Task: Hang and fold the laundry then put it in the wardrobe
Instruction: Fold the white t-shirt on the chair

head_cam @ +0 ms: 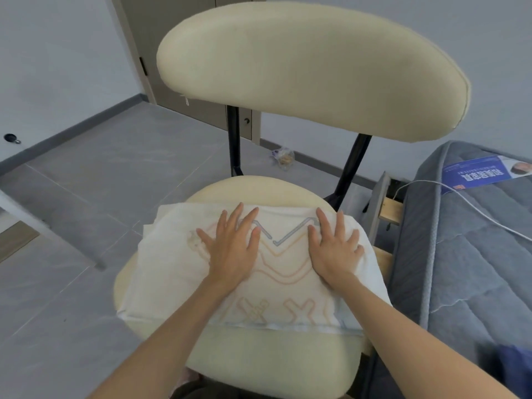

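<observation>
A folded white garment (276,286) with pale orange and grey line print lies flat on the cream seat of a chair (259,352). My left hand (233,249) presses on its left half, fingers straight and spread. My right hand (334,249) presses on its right half in the same way, fingers pointing towards the chair back. Both palms lie flat on the cloth and hold nothing.
The chair's padded cream backrest (311,67) stands just beyond the garment on black struts. A grey quilted mattress (466,254) with a blue leaflet (483,174) and a white cable (460,197) lies close on the right. Grey tiled floor (100,174) spreads left; a small bag (283,158) lies by the wall.
</observation>
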Demonstrator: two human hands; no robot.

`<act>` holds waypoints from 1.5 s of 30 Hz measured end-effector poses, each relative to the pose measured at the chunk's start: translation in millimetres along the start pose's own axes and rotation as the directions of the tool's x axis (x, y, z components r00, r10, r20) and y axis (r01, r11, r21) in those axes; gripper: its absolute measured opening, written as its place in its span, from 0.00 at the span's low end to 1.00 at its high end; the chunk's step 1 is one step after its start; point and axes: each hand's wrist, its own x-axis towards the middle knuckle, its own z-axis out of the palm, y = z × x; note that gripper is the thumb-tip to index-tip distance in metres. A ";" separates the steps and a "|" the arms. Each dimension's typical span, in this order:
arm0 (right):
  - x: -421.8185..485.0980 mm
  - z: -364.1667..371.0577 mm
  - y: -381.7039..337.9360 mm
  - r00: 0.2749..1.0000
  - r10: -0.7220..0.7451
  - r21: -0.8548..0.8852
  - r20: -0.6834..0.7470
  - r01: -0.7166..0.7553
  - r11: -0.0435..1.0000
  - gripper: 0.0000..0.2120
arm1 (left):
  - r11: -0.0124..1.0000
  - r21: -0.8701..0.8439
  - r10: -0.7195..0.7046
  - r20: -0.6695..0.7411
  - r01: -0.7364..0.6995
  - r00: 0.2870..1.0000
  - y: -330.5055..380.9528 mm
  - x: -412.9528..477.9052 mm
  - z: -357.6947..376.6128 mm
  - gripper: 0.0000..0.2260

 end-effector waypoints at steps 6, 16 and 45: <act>11.0 -22.5 46.9 0.945 0.320 0.401 0.067 -0.319 0.859 0.24 | 0.934 0.356 -0.029 0.155 -0.028 0.988 5.0 -4.4 21.4 0.27; 22.3 -47.4 53.9 0.841 0.460 0.804 0.287 -0.472 0.361 0.18 | 0.925 0.378 -0.045 0.181 -0.027 0.982 -2.2 -1.7 13.9 0.24; -74.5 16.7 -1.5 0.969 -0.247 -0.075 0.031 0.248 0.966 0.31 | 0.959 0.279 -0.072 0.074 0.049 0.995 -26.5 -48.7 -14.6 0.23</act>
